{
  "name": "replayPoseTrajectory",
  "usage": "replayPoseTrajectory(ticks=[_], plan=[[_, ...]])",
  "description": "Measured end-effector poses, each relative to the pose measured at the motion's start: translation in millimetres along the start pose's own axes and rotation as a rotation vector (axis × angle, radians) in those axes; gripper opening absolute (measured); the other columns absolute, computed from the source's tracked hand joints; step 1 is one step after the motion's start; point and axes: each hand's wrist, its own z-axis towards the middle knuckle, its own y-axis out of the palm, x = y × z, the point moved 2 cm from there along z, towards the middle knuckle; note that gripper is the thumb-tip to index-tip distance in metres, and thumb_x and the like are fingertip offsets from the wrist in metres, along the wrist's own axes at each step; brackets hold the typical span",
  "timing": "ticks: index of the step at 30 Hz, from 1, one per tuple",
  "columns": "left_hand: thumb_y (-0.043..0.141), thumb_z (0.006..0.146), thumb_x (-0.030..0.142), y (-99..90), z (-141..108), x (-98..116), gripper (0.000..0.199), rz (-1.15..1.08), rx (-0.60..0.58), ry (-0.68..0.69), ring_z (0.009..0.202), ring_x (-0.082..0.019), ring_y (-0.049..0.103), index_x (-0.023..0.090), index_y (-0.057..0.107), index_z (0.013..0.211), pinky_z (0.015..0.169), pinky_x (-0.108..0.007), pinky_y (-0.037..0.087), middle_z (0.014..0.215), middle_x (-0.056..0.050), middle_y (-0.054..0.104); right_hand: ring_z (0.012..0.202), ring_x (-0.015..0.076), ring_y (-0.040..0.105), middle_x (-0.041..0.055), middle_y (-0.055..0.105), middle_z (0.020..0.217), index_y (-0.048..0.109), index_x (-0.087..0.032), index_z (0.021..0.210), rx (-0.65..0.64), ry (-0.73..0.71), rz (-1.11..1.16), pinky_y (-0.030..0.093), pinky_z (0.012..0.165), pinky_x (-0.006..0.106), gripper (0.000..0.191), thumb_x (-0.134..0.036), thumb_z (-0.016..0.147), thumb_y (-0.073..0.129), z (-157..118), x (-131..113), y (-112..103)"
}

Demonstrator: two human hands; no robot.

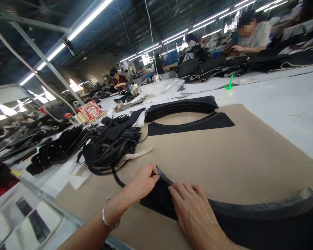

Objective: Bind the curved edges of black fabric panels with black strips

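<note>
A black fabric piece (250, 225) with a curved, greyish edge strip lies across the brown board at the front right. My left hand (143, 180), with a bangle at its wrist, pinches the edge strip (163, 175) near the piece's left end. Close beside it, my right hand (193, 208) presses down on the same piece, its thumb hidden and its fingertips bent over the edge. Farther back lies another black fabric piece (193, 127) with a curved edge, in front of a stack of similar pieces (182, 107).
To the left sits a tangled heap of black strips (112, 142), with a row of black pieces (59, 149) beyond. A green-tipped bottle (229, 83) stands on the white table (281, 100). Co-workers sit behind. Brown board (167, 152) lies beneath the work.
</note>
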Motion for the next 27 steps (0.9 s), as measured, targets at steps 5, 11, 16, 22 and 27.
replayPoseTrajectory(ticks=[5, 11, 16, 22, 27], plan=[[0.052, 0.078, 0.015, -8.1, -7.9, 15.3, 0.009, 0.161, 0.053, 0.043, 0.067, -0.013, 0.046, 0.019, 0.048, 0.071, 0.059, -0.026, 0.026, 0.068, 0.003, 0.052, 0.089, 0.0192, 0.053, 0.0018, 0.063, 0.099, 0.061, -0.021, 0.100, 0.030, 0.007, 0.047, 0.029, 0.078, 0.035, 0.020, -0.010, 0.083, 0.059, -0.6, 1.7, -1.0], [0.055, 0.077, 0.018, -6.6, 9.1, 4.0, 0.009, 0.174, -0.002, -0.026, 0.059, -0.012, 0.048, 0.018, 0.056, 0.068, 0.054, -0.025, 0.026, 0.059, 0.004, 0.053, 0.087, 0.0173, 0.053, -0.0001, 0.063, 0.099, 0.063, -0.023, 0.104, 0.059, 0.006, 0.051, 0.028, 0.075, 0.033, 0.024, -0.014, 0.082, 0.063, -1.6, 3.6, -2.4], [0.060, 0.076, 0.022, -5.1, 18.1, -6.7, 0.008, 0.136, -0.013, -0.054, 0.060, -0.012, 0.052, 0.017, 0.061, 0.070, 0.054, -0.023, 0.030, 0.060, 0.003, 0.057, 0.088, 0.0171, 0.052, 0.0002, 0.062, 0.102, 0.065, -0.024, 0.109, 0.074, -0.008, -0.001, 0.029, 0.075, 0.033, 0.035, -0.016, 0.076, 0.069, -2.0, 5.5, -1.2], [0.063, 0.075, 0.025, -1.6, 22.6, -13.5, 0.009, 0.116, 0.011, -0.069, 0.061, -0.013, 0.052, 0.017, 0.064, 0.070, 0.054, -0.023, 0.030, 0.062, 0.003, 0.060, 0.084, 0.0171, 0.050, -0.0006, 0.062, 0.094, 0.062, -0.024, 0.115, 0.065, -0.037, -0.005, 0.029, 0.073, 0.033, 0.037, -0.015, 0.079, 0.065, -3.9, 6.5, 3.0], [0.067, 0.072, 0.028, 0.2, 28.3, -19.3, 0.011, 0.114, 0.012, -0.080, 0.061, -0.013, 0.053, 0.017, 0.065, 0.069, 0.054, -0.023, 0.030, 0.063, 0.002, 0.061, 0.080, 0.0177, 0.049, -0.0008, 0.062, 0.090, 0.063, -0.023, 0.113, 0.086, -0.052, -0.055, 0.028, 0.070, 0.034, 0.037, -0.016, 0.076, 0.067, -2.6, 6.2, 2.5]])
